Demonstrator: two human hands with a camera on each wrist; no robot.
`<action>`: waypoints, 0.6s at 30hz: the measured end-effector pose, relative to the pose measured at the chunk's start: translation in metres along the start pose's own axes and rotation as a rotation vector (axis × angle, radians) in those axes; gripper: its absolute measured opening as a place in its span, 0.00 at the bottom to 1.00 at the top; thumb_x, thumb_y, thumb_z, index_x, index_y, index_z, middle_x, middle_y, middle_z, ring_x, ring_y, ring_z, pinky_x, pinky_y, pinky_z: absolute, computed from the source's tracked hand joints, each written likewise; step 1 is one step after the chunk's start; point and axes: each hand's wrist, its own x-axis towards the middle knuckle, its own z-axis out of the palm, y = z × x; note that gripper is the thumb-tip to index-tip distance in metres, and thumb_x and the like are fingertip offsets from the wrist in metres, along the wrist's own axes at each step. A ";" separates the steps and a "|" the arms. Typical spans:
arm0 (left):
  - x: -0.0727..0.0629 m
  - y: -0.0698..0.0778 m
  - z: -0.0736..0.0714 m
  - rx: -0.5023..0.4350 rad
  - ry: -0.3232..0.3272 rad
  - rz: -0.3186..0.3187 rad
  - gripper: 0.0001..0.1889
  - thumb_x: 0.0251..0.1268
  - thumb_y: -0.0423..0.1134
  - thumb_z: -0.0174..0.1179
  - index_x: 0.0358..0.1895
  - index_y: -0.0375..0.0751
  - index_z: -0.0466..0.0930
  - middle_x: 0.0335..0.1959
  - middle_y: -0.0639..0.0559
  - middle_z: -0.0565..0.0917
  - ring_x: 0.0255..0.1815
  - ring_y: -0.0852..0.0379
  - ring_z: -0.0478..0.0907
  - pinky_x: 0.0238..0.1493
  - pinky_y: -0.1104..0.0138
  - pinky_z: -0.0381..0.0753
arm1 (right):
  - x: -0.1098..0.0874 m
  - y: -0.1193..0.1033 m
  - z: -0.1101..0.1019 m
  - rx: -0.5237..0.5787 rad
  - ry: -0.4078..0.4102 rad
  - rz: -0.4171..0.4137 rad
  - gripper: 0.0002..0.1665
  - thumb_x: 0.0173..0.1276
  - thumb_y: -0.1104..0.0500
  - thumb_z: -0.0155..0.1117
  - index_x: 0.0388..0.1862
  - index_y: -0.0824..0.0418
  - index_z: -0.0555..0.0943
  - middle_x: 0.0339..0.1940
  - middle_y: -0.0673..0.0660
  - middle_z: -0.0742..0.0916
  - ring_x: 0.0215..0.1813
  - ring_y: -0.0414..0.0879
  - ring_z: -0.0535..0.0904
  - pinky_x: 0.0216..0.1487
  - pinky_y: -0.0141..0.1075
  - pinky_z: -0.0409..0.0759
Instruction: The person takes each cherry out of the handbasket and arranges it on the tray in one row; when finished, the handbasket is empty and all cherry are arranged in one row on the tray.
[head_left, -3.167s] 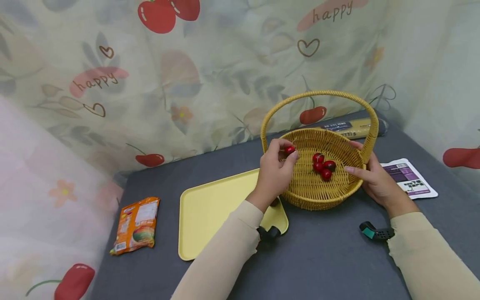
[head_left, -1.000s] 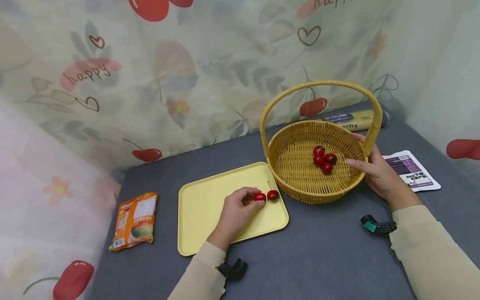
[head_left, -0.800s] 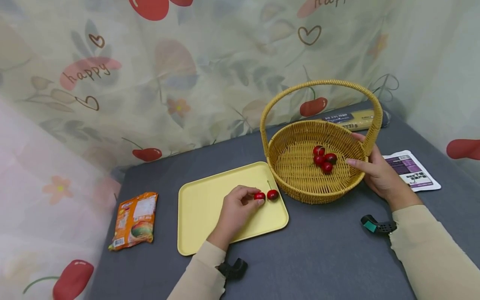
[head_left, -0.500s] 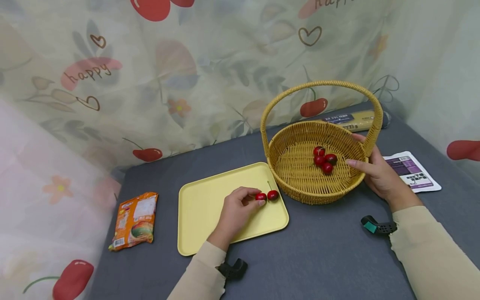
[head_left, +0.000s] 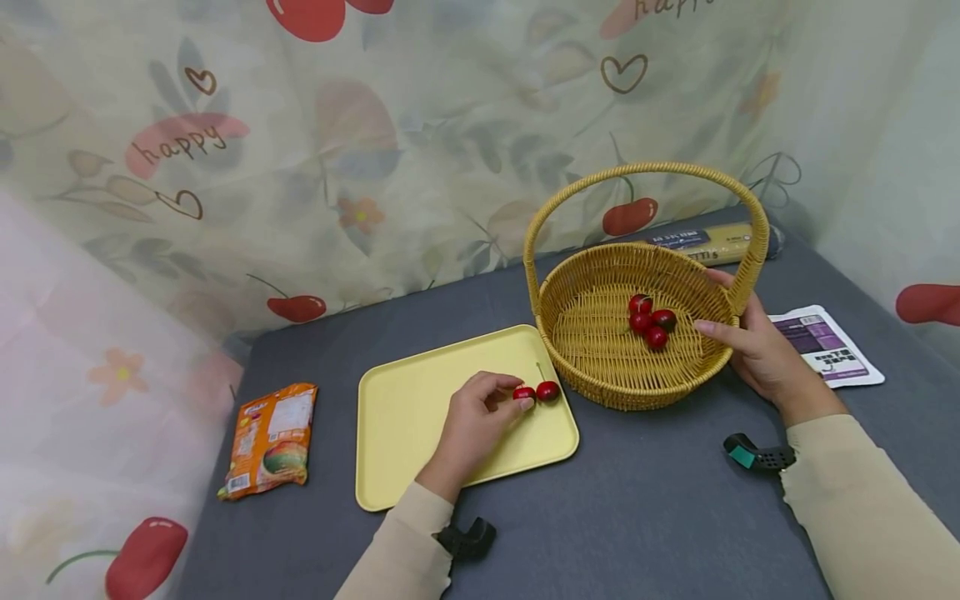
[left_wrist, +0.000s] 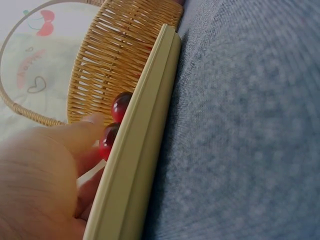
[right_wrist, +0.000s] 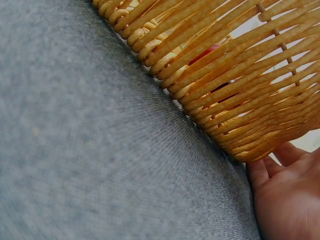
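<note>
My left hand (head_left: 474,425) is over the right part of a yellow tray (head_left: 408,417), pinching a dark red cherry (head_left: 524,394) between thumb and fingers. Right beside it on the tray lies a second cherry (head_left: 548,392) with its stem up; in the left wrist view the two cherries (left_wrist: 120,106) sit close together behind the tray rim. A wicker basket (head_left: 592,358) with a tall hoop handle stands at the tray's right, holding several cherries (head_left: 641,323). My right hand (head_left: 765,354) grips the basket's right side, thumb over the rim, other fingers outside and partly hidden.
An orange snack packet (head_left: 272,442) lies left of the tray. Behind the basket is a spaghetti pack (head_left: 720,243), and a white and purple pouch (head_left: 828,346) lies right of it. A printed curtain (head_left: 435,150) borders the grey table (head_left: 630,508).
From above the basket's left side, my left hand has come down and leftward to the tray with a cherry. Over the last second it has barely moved. My right hand stays on the basket.
</note>
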 end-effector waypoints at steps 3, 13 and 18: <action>0.000 0.000 -0.001 -0.058 0.044 -0.032 0.12 0.77 0.47 0.72 0.53 0.45 0.92 0.47 0.56 0.87 0.44 0.54 0.82 0.47 0.61 0.81 | 0.000 0.001 0.000 -0.002 0.003 0.005 0.43 0.82 0.75 0.55 0.88 0.52 0.56 0.77 0.63 0.65 0.74 0.51 0.68 0.58 0.37 0.85; 0.002 0.002 -0.005 -0.328 0.139 -0.067 0.27 0.93 0.53 0.45 0.61 0.36 0.87 0.55 0.43 0.89 0.51 0.40 0.83 0.46 0.60 0.85 | 0.000 0.001 -0.001 -0.003 0.005 0.005 0.43 0.82 0.75 0.54 0.88 0.52 0.56 0.77 0.63 0.65 0.74 0.51 0.69 0.57 0.38 0.85; 0.003 0.006 -0.007 -0.370 0.146 -0.045 0.31 0.95 0.53 0.36 0.65 0.32 0.84 0.56 0.41 0.88 0.52 0.38 0.83 0.43 0.59 0.86 | 0.000 0.001 0.000 -0.011 0.011 0.015 0.43 0.82 0.74 0.55 0.88 0.51 0.57 0.77 0.63 0.65 0.73 0.52 0.68 0.57 0.38 0.85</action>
